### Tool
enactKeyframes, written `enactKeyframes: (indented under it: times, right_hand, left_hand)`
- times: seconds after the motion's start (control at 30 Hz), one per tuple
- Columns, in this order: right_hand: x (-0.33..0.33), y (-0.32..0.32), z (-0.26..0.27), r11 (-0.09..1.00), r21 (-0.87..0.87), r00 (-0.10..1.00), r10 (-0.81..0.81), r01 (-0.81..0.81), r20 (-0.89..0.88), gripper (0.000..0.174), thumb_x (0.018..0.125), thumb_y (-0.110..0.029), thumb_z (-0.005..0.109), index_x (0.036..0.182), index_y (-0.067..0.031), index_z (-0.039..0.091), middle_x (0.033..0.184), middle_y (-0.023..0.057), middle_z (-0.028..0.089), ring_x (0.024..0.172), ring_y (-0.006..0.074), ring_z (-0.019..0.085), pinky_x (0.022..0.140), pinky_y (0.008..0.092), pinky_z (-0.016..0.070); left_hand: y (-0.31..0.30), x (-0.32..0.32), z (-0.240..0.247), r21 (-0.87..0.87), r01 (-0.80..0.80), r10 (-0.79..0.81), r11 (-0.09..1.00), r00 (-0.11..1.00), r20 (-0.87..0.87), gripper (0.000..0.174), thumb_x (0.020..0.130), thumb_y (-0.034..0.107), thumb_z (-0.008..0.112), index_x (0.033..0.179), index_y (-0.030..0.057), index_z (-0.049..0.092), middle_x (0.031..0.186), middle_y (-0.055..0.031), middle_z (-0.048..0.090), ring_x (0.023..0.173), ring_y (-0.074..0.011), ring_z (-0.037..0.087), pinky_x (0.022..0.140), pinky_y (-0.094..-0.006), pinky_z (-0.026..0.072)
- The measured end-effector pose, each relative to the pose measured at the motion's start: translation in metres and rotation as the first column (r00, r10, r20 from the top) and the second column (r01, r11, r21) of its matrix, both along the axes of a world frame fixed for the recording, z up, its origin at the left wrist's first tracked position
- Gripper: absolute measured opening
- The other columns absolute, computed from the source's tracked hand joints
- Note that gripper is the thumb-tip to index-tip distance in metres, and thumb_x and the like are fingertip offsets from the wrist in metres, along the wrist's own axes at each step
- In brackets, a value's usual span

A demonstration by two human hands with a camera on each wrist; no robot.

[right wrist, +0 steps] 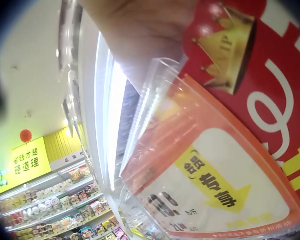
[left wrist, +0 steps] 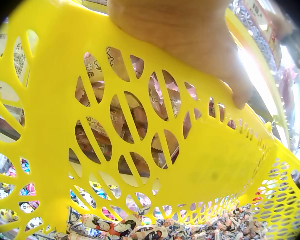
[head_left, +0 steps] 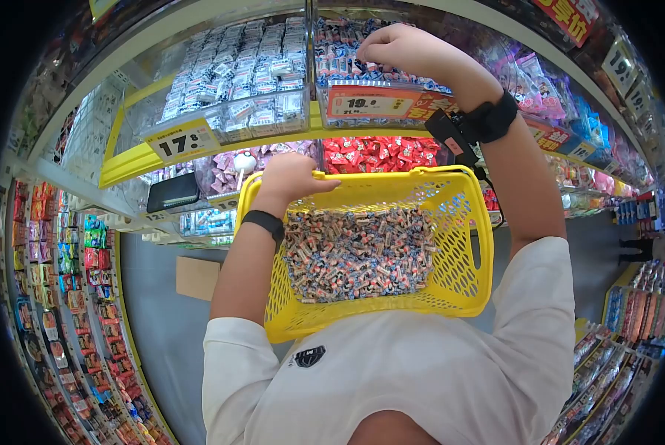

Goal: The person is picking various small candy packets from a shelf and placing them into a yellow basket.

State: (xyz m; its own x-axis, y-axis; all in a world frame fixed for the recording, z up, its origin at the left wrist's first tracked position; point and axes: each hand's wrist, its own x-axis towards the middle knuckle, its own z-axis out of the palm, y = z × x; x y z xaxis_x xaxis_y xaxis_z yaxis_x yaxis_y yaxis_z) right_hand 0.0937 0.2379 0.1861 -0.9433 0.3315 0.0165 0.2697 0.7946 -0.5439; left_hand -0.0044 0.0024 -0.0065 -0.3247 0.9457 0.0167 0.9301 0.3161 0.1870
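My left hand (head_left: 291,176) grips the far rim of a yellow plastic basket (head_left: 466,222) near its left corner. In the left wrist view the same hand lies over the top edge of the perforated wall. A layer of small wrapped candies (head_left: 358,256) covers the basket's bottom. My right hand (head_left: 403,50) is over a clear bin of blue-and-white wrapped candies (head_left: 340,63), fingers bent down toward them. Its fingertips are partly hidden, and I cannot tell whether they hold a candy. A red-and-orange price sign (right wrist: 205,165) hides them in the right wrist view.
Left of that bin, another holds white-and-blue packets (head_left: 236,67) behind a yellow price tag (head_left: 182,141). Red wrapped candies (head_left: 380,154) fill a lower bin beyond the basket. A black phone-like object (head_left: 173,193) lies on the lower shelf; a cardboard piece (head_left: 197,277) is on the floor.
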Motion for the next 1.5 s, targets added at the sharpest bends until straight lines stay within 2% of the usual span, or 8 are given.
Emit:
enactKeyframes:
  times: [0.1, 0.6, 0.9, 1.0, 1.2, 1.3, 1.4, 1.5]
  right_hand:
    - [-0.001, -0.003, 0.002, 0.999, -0.05, 0.998, 0.012, -0.008, 0.066, 0.035, 0.084, -0.033, 0.063, 0.103, -0.006, 0.074, 0.077, 0.0074, 0.069, 0.063, 0.0146, 0.062, 0.062, 0.0309, 0.052]
    - [-0.006, 0.008, -0.02, 0.997, -0.069, 0.998, 0.029, -0.033, -0.058, 0.026, 0.087, -0.026, 0.062, 0.095, -0.0035, 0.072, 0.08, 0.0113, 0.07, 0.071, 0.0212, 0.066, 0.068, 0.0355, 0.0523]
    - [-0.009, 0.012, -0.025, 0.997, 0.05, 0.995, 0.065, -0.061, -0.075, 0.026, 0.089, -0.025, 0.061, 0.1, -0.0048, 0.073, 0.084, 0.0108, 0.072, 0.078, 0.0233, 0.067, 0.073, 0.0376, 0.0524]
    - [-0.011, 0.013, -0.02, 0.997, -0.015, 0.997, 0.073, -0.073, 0.037, 0.026, 0.092, -0.021, 0.06, 0.108, -0.0037, 0.07, 0.086, 0.0043, 0.07, 0.074, 0.0119, 0.062, 0.07, 0.0288, 0.0524]
    - [-0.01, 0.011, -0.021, 0.989, 0.139, 0.999, 0.053, -0.051, -0.012, 0.027, 0.091, -0.02, 0.059, 0.114, -0.0096, 0.069, 0.086, 0.0046, 0.069, 0.074, 0.0132, 0.062, 0.069, 0.0303, 0.0503]
    - [-0.013, 0.014, -0.028, 0.996, 0.083, 0.999, 0.04, -0.037, -0.029, 0.028, 0.091, -0.02, 0.059, 0.115, -0.0118, 0.069, 0.09, 0.0061, 0.068, 0.074, 0.0134, 0.06, 0.068, 0.0304, 0.0485]
    - [-0.017, 0.016, -0.039, 0.967, 0.232, 0.981, 0.136, -0.101, -0.139, 0.031, 0.091, -0.02, 0.058, 0.119, -0.0117, 0.068, 0.093, 0.0085, 0.068, 0.077, 0.0158, 0.06, 0.071, 0.0308, 0.0489]
    - [-0.011, 0.006, -0.025, 0.987, 0.15, 0.997, 0.067, -0.063, -0.025, 0.034, 0.09, -0.02, 0.058, 0.122, -0.0112, 0.067, 0.096, 0.0111, 0.069, 0.083, 0.0201, 0.063, 0.078, 0.033, 0.0498]
  left_hand:
    - [0.0, 0.0, -0.001, 0.006, 0.004, -0.004, 1.0, 1.0, -0.006, 0.069, 0.069, 0.077, 0.062, 0.067, 0.0078, 0.072, 0.064, -0.0117, 0.065, 0.065, -0.0294, 0.065, 0.062, -0.0415, 0.0517]
    - [-0.001, 0.001, 0.001, -0.004, 0.001, -0.001, 1.0, 1.0, -0.013, 0.069, 0.069, 0.077, 0.062, 0.068, 0.0083, 0.072, 0.065, -0.0115, 0.065, 0.065, -0.0293, 0.066, 0.063, -0.0416, 0.0523]
    - [-0.001, 0.002, 0.004, -0.01, 0.002, -0.002, 1.0, 1.0, -0.015, 0.068, 0.069, 0.076, 0.063, 0.068, 0.0083, 0.072, 0.066, -0.0117, 0.066, 0.066, -0.0291, 0.066, 0.063, -0.0415, 0.0523]
    - [-0.001, 0.002, 0.005, -0.013, -0.001, 0.001, 1.0, 1.0, -0.022, 0.068, 0.07, 0.076, 0.063, 0.069, 0.0084, 0.072, 0.066, -0.0116, 0.066, 0.066, -0.029, 0.066, 0.063, -0.0414, 0.0523]
    - [-0.001, 0.002, 0.004, -0.005, 0.0, 0.0, 1.0, 1.0, -0.025, 0.068, 0.07, 0.076, 0.063, 0.068, 0.0086, 0.072, 0.065, -0.0113, 0.065, 0.065, -0.029, 0.066, 0.062, -0.0413, 0.052]
    - [-0.001, 0.003, 0.005, -0.005, 0.0, 0.0, 1.0, 1.0, -0.026, 0.068, 0.07, 0.076, 0.063, 0.067, 0.0086, 0.072, 0.064, -0.0112, 0.065, 0.065, -0.0292, 0.066, 0.062, -0.0413, 0.0518]
    - [-0.001, 0.003, 0.004, -0.006, -0.001, 0.001, 1.0, 1.0, -0.025, 0.068, 0.07, 0.076, 0.063, 0.067, 0.0084, 0.072, 0.064, -0.0112, 0.065, 0.065, -0.0293, 0.066, 0.062, -0.0414, 0.0518]
    - [-0.001, 0.003, 0.004, -0.007, -0.001, 0.001, 1.0, 1.0, -0.022, 0.068, 0.07, 0.076, 0.063, 0.068, 0.0083, 0.072, 0.065, -0.0114, 0.065, 0.065, -0.0293, 0.066, 0.062, -0.0414, 0.0518]
